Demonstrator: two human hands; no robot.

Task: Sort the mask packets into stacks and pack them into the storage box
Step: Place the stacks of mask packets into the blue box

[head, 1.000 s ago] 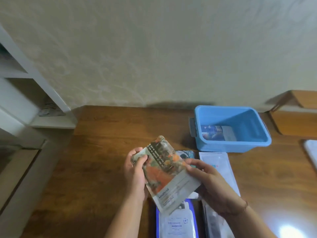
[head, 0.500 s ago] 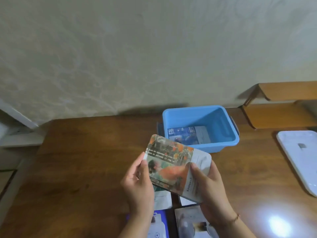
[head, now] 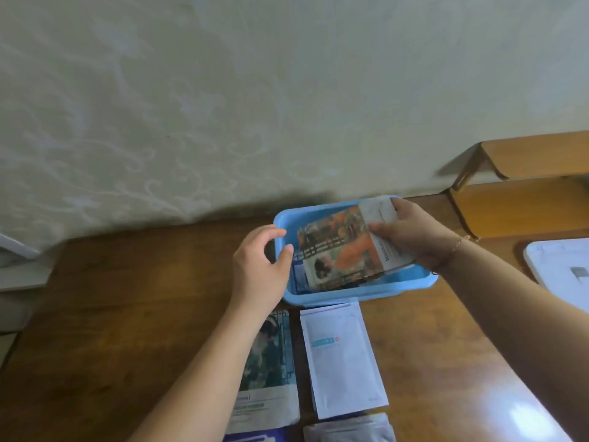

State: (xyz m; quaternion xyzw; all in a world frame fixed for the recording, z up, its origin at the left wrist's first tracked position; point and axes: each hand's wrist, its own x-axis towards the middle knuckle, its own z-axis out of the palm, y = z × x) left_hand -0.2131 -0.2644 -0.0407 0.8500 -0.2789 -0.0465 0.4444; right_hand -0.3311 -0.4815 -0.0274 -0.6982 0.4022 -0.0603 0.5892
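Observation:
My right hand (head: 411, 236) grips the white end of an orange picture mask packet (head: 341, 248), held tilted inside the blue storage box (head: 366, 290). A dark blue packet (head: 298, 271) lies under it in the box. My left hand (head: 259, 267) is at the box's left rim, fingers curled and apart, holding nothing. In front of the box lie a teal picture packet stack (head: 274, 368) and a white packet stack (head: 342, 358). More packets (head: 349, 430) show at the bottom edge.
The wooden table (head: 121, 314) meets a pale wall behind the box. A wooden shelf unit (head: 522, 199) stands at the back right, and a flat white object (head: 561, 266) lies at the right edge. White furniture (head: 19, 263) is at the left.
The orange packet went from above the table, held in both hands, forward into the blue box. My left hand let go of it and now sits at the box's left rim.

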